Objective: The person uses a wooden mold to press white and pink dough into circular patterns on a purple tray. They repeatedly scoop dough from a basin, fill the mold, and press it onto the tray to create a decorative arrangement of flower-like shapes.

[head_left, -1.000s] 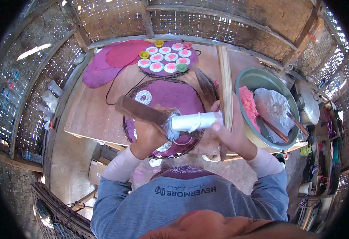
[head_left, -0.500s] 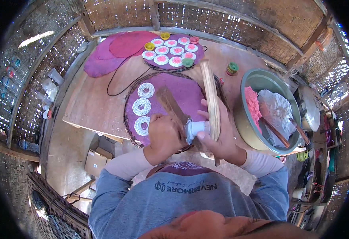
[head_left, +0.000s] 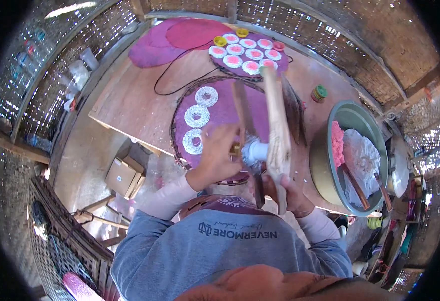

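Here the left hand [head_left: 215, 158] is curving beside the dark wooden bar [head_left: 244, 113] near the middle of the frame; its fingers are blurring, so whether they are gripping anything I cannot tell. The right hand [head_left: 295, 194], lower right of centre, is wrapping round the lower end of the pale wooden bar [head_left: 278, 133], probably steadying it. Between the two bars the white cylinder [head_left: 256, 151] is lying sideways, its dough-smeared end facing the left hand, a pose that seems to be giving both hands access.

Just beneath, the purple-covered round tray [head_left: 225, 92] is sitting close in, and three white lacy rings [head_left: 188, 116] are lining up along its left, likely spaced so they aren't sticking together. Pink-centred rings [head_left: 253, 54] are resting apart, upper centre. And at right the green tub [head_left: 320, 165] is holding pink dough [head_left: 337, 143] beside white dough [head_left: 360, 153], presumably standing there for easy reach!
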{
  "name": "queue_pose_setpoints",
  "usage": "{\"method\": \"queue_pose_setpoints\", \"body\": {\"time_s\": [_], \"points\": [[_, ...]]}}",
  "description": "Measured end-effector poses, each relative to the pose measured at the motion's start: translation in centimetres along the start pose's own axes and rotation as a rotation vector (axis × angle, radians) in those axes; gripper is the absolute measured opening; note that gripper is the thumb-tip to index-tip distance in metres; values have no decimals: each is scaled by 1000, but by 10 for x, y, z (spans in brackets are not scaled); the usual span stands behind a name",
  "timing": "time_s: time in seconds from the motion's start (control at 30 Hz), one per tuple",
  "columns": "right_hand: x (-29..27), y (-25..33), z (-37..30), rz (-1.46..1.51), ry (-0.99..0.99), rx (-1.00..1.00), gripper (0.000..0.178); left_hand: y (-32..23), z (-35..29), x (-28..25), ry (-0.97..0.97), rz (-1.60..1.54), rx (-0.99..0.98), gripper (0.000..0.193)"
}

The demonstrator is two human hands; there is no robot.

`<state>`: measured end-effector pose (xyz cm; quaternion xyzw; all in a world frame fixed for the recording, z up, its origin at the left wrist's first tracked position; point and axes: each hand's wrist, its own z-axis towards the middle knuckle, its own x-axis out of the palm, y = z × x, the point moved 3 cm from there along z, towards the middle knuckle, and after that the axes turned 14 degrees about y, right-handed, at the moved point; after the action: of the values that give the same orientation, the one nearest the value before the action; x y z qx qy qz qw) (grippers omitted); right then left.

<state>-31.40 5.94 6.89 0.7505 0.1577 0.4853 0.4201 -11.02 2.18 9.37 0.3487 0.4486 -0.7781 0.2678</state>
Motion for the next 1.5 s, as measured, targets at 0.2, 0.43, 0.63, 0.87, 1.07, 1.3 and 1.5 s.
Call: {"method": "queue_pose_setpoints", "body": {"time_s": [0.2, 0.43, 0.63, 0.87, 1.07, 1.3, 1.5], "points": [[-35, 3, -14, -47, -283, -336, 54, 110, -123, 0, -819, -835, -554, 39], [-46, 17, 5, -24, -235, -397, 71, 73, -152, 109, -410, -949, -676, 36], [-35, 21, 0, -100, -317, -365, 66, 88, -137, 63, -285, -869, -579, 33], [-25, 21, -10, -99, -326, -276, 64, 169, -136, -4, 141, -100, -692, 25], [-9, 26, -5, -216, -452, -198, 59, 207, -97, -25, 183, 141, -670, 30], [-4, 35, 20, -304, -319, -35, 57, 219, -46, -40, 392, 742, -772, 36], [24, 64, 80, -446, 24, 88, 56, 151, 37, -72, -350, -982, -103, 74]]}}
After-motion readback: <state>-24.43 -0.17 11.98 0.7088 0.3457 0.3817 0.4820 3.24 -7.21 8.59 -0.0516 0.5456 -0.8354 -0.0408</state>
